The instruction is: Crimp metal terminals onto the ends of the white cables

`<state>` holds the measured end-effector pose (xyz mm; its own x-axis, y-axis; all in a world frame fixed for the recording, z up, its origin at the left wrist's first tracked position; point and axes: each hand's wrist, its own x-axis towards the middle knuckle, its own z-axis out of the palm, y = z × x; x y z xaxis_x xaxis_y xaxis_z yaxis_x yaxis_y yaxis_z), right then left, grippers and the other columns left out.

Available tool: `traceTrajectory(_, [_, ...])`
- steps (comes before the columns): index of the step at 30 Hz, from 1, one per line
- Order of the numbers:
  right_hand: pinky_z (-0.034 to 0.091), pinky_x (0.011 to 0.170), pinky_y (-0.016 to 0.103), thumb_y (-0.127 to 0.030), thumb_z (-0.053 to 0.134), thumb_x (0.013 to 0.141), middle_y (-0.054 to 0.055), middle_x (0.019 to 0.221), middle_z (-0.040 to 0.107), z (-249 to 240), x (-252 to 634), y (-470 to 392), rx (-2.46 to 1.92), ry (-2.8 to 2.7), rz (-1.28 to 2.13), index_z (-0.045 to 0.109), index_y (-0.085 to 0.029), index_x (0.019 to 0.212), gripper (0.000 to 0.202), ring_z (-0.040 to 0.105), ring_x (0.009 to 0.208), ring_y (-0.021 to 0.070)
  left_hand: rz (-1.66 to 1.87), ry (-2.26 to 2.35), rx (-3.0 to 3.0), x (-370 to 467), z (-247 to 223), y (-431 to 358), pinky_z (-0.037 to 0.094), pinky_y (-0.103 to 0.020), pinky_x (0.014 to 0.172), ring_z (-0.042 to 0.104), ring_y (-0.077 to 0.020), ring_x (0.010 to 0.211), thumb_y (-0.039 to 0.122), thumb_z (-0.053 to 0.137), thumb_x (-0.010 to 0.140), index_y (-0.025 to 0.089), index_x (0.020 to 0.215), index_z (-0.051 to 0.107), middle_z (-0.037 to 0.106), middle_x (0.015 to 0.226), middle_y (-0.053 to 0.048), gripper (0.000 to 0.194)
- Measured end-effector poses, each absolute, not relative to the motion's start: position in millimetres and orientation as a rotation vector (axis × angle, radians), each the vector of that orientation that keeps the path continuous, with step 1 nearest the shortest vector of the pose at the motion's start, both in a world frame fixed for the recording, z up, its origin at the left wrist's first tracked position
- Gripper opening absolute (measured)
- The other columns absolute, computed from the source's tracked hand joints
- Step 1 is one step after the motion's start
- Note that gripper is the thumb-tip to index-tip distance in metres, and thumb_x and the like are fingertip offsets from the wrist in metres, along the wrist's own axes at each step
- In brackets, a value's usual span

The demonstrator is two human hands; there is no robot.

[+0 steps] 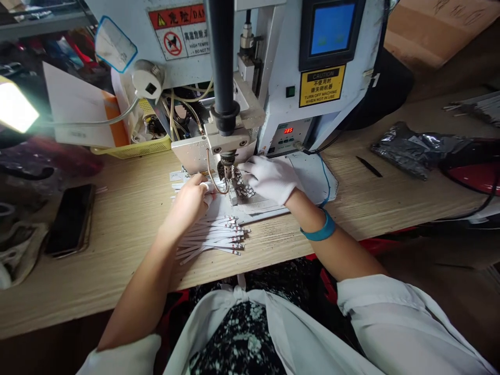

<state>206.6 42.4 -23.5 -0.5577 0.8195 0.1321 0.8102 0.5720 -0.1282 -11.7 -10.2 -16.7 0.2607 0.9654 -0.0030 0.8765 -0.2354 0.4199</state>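
Nearest the camera, below the machine (281,117), a white shirt (406,317) knotted in front. Just in front of the machine on the worktop (121,219), white strips (211,237) fanned out, tips bunched toward the right. At the left of the machine's head, left hand (191,200) with fingers curled in; firm hold on a strip impossible to tell. At the head's right, gloved right hand (269,177), fingers partly bent beside small silvery pieces (246,190); grip likewise unclear. Well left of the machine, a phone (72,216).
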Motion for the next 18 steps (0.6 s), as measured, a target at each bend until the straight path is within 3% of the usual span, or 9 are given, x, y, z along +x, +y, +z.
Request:
traceTrajectory(4, [0.042, 0.078, 0.035, -0.025, 0.050, 0.091, 0.012, 0.111, 0.065, -21, 204, 42, -1.336, -2.693, 0.148, 0.073, -0.020, 0.110, 0.030, 0.055, 0.097, 0.0264, 0.324, 1.741, 2.213, -11, -15, -11, 0.051, -0.034, 0.079, 0.062, -0.0235, 0.085, 0.018, 0.047, 0.077, 0.013, 0.080, 0.069, 0.062, 0.108, -0.013, 0.023])
traceTrajectory(10, [0.041, 0.074, 0.030, -0.017, 0.050, 0.088, 0.006, 0.100, 0.069, -24, 224, 48, -1.317, -2.534, 0.439, 0.078, -0.022, 0.100, 0.031, 0.060, 0.089, 0.0192, 0.387, 1.768, 2.218, -13, -9, -10, 0.049, -0.033, 0.072, 0.061, -0.0225, 0.077, 0.020, 0.042, 0.079, 0.014, 0.083, 0.068, 0.065, 0.087, -0.010, 0.027])
traceTrajectory(18, [0.041, 0.067, 0.030, -0.020, 0.055, 0.084, 0.007, 0.102, 0.071, -35, 197, 53, -1.606, -2.293, 0.408, 0.075, -0.019, 0.099, 0.025, 0.061, 0.089, 0.0227, 0.389, 1.677, 2.204, -13, -12, -7, 0.047, -0.032, 0.070, 0.060, -0.0222, 0.075, 0.024, 0.041, 0.075, 0.016, 0.075, 0.065, 0.065, 0.081, -0.009, 0.025])
